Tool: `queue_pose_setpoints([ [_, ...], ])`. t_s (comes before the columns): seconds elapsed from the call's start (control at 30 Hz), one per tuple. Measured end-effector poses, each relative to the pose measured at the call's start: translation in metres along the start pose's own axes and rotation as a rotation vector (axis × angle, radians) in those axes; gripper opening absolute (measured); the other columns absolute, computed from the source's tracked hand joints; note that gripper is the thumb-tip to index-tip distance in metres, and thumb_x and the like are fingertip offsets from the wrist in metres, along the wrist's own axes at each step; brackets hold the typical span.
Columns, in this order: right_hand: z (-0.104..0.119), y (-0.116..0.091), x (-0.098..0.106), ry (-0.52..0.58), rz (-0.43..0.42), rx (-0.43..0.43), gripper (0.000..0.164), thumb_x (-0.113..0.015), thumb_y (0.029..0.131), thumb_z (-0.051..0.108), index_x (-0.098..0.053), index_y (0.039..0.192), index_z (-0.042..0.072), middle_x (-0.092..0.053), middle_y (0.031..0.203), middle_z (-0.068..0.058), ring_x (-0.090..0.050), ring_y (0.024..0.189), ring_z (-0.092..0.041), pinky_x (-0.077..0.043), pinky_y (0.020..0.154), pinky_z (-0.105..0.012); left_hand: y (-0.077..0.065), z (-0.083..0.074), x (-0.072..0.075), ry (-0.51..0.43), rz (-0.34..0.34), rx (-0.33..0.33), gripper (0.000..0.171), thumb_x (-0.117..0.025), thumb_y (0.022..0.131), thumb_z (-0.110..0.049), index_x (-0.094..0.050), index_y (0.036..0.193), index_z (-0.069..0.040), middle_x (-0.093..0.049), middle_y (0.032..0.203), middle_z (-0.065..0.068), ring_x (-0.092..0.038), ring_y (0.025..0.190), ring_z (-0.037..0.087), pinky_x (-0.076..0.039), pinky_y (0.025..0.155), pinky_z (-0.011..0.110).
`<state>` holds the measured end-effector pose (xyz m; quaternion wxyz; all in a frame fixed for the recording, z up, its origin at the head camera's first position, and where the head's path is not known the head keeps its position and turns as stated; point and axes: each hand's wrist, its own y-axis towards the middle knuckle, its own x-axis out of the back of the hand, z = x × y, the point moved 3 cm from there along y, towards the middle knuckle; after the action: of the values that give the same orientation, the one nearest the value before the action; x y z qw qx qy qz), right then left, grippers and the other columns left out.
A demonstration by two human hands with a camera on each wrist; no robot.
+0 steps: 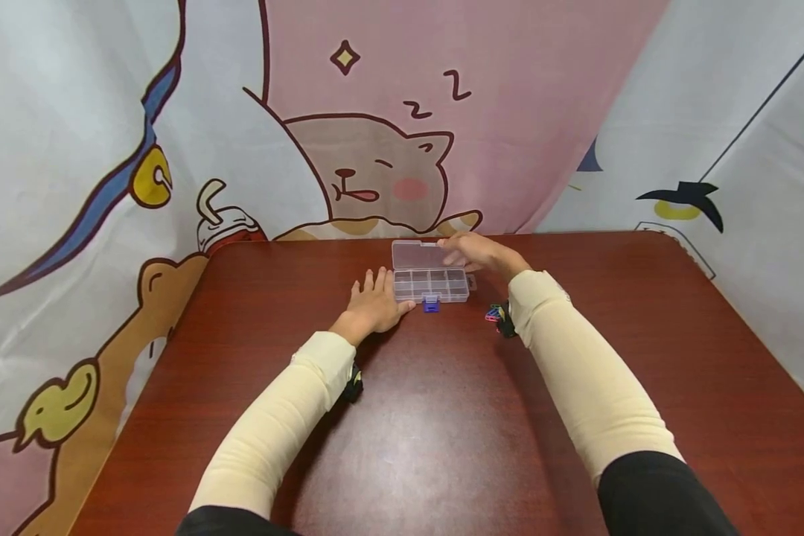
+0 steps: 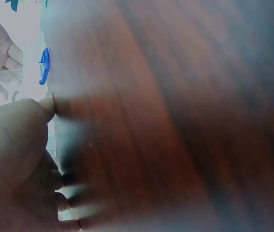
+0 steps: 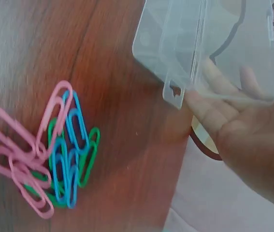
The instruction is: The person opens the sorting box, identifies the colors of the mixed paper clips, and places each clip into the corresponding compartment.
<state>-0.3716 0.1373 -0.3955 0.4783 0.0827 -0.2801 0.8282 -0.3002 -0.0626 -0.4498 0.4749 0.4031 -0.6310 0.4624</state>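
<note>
A clear plastic compartment box (image 1: 430, 286) with a blue latch (image 1: 432, 304) stands at the far side of the table, its transparent lid (image 1: 415, 255) raised. My left hand (image 1: 375, 304) lies at the box's left side with fingers spread, the thumb by the front left corner. At the lid's right part is my right hand (image 1: 479, 251); in the right wrist view its fingers (image 3: 223, 92) show through the lid, extended behind it. Pink paper clips (image 3: 13, 133), blue paper clips (image 3: 65, 166) and green paper clips (image 3: 91, 154) lie in a loose pile near my right wrist.
The brown wooden table (image 1: 435, 417) ends just behind the box. A cartoon-printed cloth (image 1: 375, 171) hangs along its far edge and sides. A clear hang tab (image 3: 174, 92) juts from the box's right end.
</note>
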Motion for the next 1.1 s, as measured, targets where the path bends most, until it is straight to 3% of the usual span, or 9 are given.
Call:
queue_pose_setpoints([
  [0.3, -0.013, 0.009, -0.008, 0.152, -0.134, -0.083, 0.069, -0.041, 0.091, 0.054, -0.029, 0.142, 0.01, -0.056, 0.116, -0.022, -0.055, 0.105, -0.029, -0.037, 0.091, -0.044, -0.002, 0.001, -0.002, -0.003, 0.007, -0.012, 0.083, -0.028, 0.089, -0.062, -0.007, 0.146, -0.005, -0.005, 0.15, 0.013, -0.001, 0.135, 0.033, -0.007, 0.103, 0.051],
  [0.47, -0.012, 0.013, -0.011, 0.151, -0.201, -0.1, 0.073, -0.041, 0.089, 0.057, -0.028, 0.141, 0.007, -0.056, 0.114, -0.022, -0.054, 0.104, -0.029, -0.04, 0.089, -0.043, -0.002, 0.002, 0.0, 0.005, -0.009, -0.007, 0.082, -0.03, 0.09, -0.062, -0.008, 0.146, -0.005, -0.006, 0.15, 0.013, -0.002, 0.135, 0.033, -0.008, 0.103, 0.05],
  [0.63, -0.013, 0.015, -0.012, 0.16, -0.225, -0.109, 0.075, -0.042, 0.088, 0.059, -0.033, 0.14, 0.006, -0.055, 0.116, -0.02, -0.053, 0.107, -0.028, -0.038, 0.091, -0.044, 0.0, 0.002, 0.0, -0.001, -0.002, -0.006, 0.084, -0.028, 0.089, -0.063, -0.007, 0.146, -0.006, -0.005, 0.15, 0.012, -0.001, 0.135, 0.033, -0.007, 0.103, 0.051],
  [0.9, -0.019, 0.017, -0.013, 0.285, -0.259, -0.098, 0.068, -0.049, 0.088, 0.053, -0.04, 0.135, 0.005, -0.055, 0.116, -0.017, -0.058, 0.094, -0.027, -0.043, 0.083, -0.039, -0.001, 0.001, -0.004, -0.011, -0.017, -0.01, 0.087, -0.03, 0.088, -0.063, 0.0, 0.146, -0.006, -0.007, 0.15, 0.013, -0.002, 0.135, 0.033, -0.008, 0.103, 0.052],
  [1.1, -0.017, 0.019, -0.013, 0.311, -0.271, -0.091, 0.067, -0.05, 0.088, 0.051, -0.041, 0.133, 0.003, -0.054, 0.115, -0.016, -0.057, 0.095, -0.028, -0.044, 0.083, -0.039, -0.001, 0.0, 0.001, -0.027, -0.048, -0.017, 0.087, -0.034, 0.087, -0.063, 0.013, 0.145, -0.017, -0.012, 0.149, 0.015, -0.009, 0.134, 0.036, -0.011, 0.102, 0.054],
])
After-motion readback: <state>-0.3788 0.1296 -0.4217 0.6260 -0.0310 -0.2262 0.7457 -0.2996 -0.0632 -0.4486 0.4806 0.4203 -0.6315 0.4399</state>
